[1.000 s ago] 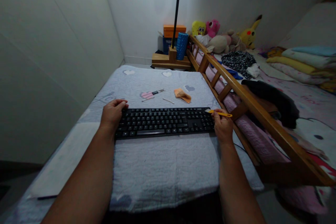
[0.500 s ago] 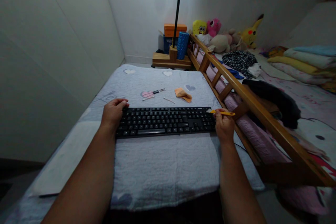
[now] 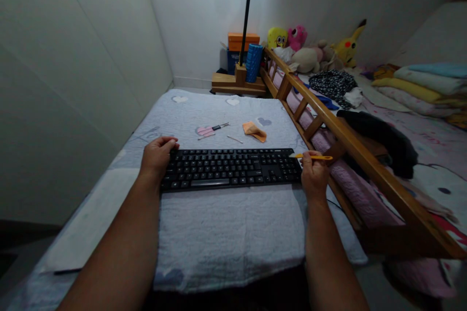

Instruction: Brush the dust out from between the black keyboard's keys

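Keyboard: left edge partly hidden; key legends too small; pole cut off above.

You have a single view, from your own head, facing forward and tilted down. It sits near enough that your forearms enter along the bottom; the keyboard falls mid-frame, the far wall up top.

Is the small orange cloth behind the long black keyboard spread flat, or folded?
Loosely folded, not flat: the small orange cloth shows raised creases.
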Demonstrator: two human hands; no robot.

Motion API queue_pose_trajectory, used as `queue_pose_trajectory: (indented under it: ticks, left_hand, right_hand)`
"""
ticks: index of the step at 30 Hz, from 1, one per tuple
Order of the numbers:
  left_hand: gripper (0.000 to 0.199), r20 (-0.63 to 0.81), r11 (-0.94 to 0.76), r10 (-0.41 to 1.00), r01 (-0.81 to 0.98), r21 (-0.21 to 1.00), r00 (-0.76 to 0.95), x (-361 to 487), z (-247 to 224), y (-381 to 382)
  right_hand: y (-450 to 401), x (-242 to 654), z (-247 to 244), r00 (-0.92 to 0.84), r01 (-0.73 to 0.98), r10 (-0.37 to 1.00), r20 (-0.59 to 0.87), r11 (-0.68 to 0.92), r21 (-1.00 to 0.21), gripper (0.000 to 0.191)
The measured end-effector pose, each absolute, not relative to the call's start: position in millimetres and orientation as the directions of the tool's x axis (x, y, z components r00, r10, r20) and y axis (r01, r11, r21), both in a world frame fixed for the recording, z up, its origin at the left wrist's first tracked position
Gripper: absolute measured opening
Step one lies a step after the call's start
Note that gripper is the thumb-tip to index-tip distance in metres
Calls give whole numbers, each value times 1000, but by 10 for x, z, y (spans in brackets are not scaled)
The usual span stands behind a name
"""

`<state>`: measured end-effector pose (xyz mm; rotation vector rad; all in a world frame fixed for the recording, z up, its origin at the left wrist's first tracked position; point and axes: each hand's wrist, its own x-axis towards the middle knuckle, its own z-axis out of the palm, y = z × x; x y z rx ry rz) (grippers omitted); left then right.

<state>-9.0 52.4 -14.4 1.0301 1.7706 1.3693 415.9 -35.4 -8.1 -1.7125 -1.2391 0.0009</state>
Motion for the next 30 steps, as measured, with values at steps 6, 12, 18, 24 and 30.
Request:
queue_pose_trajectory:
  ticks: [6,12,18,24,30]
  left_hand:
    - [21,-43,140,881,174,975,-471,-68,-122,514]
    - [21,-48,138,882,159,978,-469,-69,-128,514]
    - [21,-60,149,879,152,977,-474,-73,-130,517]
    - [22,-52,149,881,173,974,-469,-79,-142,519]
    - [23,-46,138,884,165,977,-466,-111,-189,544]
  right_hand:
    - [-339,4158,-89,464,727,756,461,-28,-686,37]
    - [-384,4216,-60,501,771,700,510,-93,-630,36]
    - [-434,4234,-33,539,768,666,516,-138,-625,35]
    - [-410,4186,-11,487,706,738,467,-19,-708,37]
    - [-413,4176,9,470,756,743,476,-60,-652,39]
